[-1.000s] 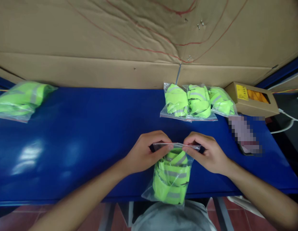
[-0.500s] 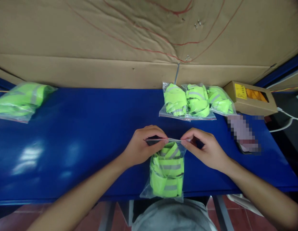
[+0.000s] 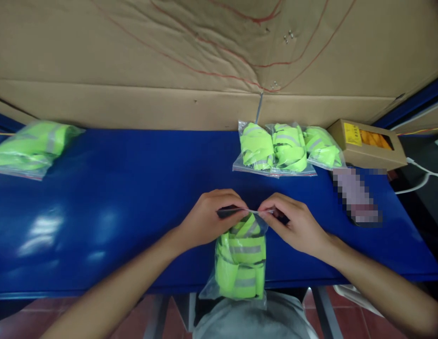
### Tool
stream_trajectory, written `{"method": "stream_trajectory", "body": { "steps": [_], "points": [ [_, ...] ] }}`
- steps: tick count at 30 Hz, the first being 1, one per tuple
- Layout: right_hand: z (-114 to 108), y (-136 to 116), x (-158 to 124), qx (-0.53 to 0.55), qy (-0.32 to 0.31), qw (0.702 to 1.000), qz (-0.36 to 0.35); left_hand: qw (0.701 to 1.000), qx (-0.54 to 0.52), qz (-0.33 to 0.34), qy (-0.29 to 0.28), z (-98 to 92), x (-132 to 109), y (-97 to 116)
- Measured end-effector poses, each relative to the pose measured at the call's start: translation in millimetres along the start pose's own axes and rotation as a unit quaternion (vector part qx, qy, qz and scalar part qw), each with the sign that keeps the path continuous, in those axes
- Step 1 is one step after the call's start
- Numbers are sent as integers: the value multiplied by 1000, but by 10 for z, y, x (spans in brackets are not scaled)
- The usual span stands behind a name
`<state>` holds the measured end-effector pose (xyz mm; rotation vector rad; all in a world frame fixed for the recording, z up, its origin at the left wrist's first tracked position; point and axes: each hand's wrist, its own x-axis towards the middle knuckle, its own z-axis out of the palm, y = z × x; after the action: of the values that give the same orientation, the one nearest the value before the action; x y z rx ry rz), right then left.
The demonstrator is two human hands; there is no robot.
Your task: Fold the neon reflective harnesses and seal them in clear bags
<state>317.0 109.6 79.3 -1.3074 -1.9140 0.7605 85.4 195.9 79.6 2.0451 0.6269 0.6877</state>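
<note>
A clear zip bag (image 3: 207,288) hangs between my hands at the table's front edge. Inside it lies a folded neon-green reflective vest or strap bundle (image 3: 245,263) with grey stripes. My left hand (image 3: 214,214) pinches the bag's top strip between thumb and fingers. On the strip's other end, my right hand (image 3: 293,219) pinches too, its fingertips close to the left ones. The bag's top edge faces away from me, and its lower end reaches over the table's edge near my clothing.
Three similar filled bags (image 3: 289,148) lie side by side at the back right, with another filled bag (image 3: 31,146) at far left. Beside the three stand a cardboard box (image 3: 370,153) and a blurred-out phone (image 3: 356,195). A cardboard panel (image 3: 134,52) rises behind the blue table (image 3: 109,188).
Both hands and the bag have come slightly toward me. My right hand has slid left along the strip, so the two hands are closer together.
</note>
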Motion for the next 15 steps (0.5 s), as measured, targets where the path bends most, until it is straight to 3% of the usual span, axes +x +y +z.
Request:
{"method": "stream_trajectory", "body": {
  "steps": [4,8,12,15],
  "points": [
    [-57,44,33,19,11,999,31,998,-61,-28,19,-20,11,11],
    [-102,47,44,55,33,995,76,987,-112,-111,11,-87,52,-2],
    [-149,33,28,76,50,992,86,956,-203,-210,-8,-182,86,-45],
    [-198,32,22,89,116,985,89,934,-263,-237,-41,-242,88,-73]
  ]
}}
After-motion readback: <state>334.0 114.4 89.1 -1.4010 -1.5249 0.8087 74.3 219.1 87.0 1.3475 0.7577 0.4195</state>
